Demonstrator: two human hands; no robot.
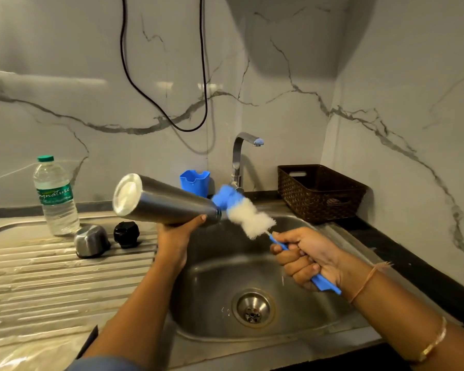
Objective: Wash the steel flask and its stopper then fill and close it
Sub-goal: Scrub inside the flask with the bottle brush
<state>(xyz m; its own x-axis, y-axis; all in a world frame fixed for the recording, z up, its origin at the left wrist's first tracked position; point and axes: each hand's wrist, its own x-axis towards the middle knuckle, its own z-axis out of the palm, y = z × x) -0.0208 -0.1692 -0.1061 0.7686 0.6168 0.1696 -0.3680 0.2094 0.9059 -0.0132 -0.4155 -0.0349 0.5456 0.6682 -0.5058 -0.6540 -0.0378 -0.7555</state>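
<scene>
My left hand (176, 238) grips the steel flask (161, 200) from below and holds it almost level above the sink, base toward me, mouth pointing right. My right hand (304, 257) holds the blue handle of a bottle brush (248, 214). Its white and blue bristle head is just outside the flask's mouth, blurred. On the draining board stand the black stopper (126, 234) and the steel cup lid (91, 241).
The steel sink (300, 325) with its drain lies below my hands. The tap (241, 156) behind it is not running. A plastic water bottle (55, 196) stands at the left, a blue holder (194, 182) and a brown basket (319, 192) at the back.
</scene>
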